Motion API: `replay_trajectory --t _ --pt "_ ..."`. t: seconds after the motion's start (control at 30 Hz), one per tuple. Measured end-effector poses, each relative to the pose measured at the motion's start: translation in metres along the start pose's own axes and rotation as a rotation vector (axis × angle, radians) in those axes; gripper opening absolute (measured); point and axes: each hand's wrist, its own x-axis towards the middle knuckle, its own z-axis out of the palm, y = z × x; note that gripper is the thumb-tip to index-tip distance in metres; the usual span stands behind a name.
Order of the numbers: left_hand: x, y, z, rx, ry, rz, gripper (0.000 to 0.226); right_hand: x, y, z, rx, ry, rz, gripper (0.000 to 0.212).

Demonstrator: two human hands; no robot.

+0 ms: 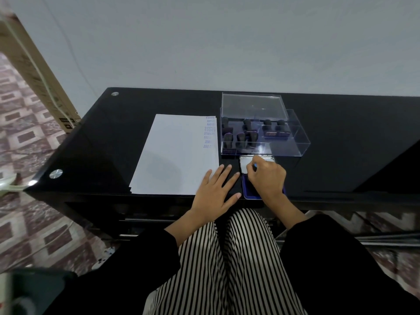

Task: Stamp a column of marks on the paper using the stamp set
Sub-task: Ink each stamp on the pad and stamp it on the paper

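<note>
Left hand [216,189] lies flat, fingers spread, pinning the near right corner of the paper [172,155]; right hand [267,178] is curled over the open blue ink pad [246,189], pinching what looks like a stamp [255,165], mostly hidden, only a blue tip showing; likely inking; farther along the paper's right edge runs a column of blue marks [210,133], roughly ten, filling only the far part; the near stretch is blank, so more to stamp; remaining stamps [241,137] sit in the clear stamp box [295,142] beyond.
</note>
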Motion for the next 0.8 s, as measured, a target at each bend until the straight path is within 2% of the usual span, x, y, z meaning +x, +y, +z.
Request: replay_trajectory --t 0.17,0.8 --pt "0.0 0.0 0.001 0.01 0.001 -0.001 0.067 -0.007 0.001 -0.001 0.013 0.023 -0.011 0.031" --pt "0.0 0.001 0.0 -0.006 -0.011 -0.003 0.068 0.001 -0.002 -0.001 0.035 -0.047 0.023 0.031"
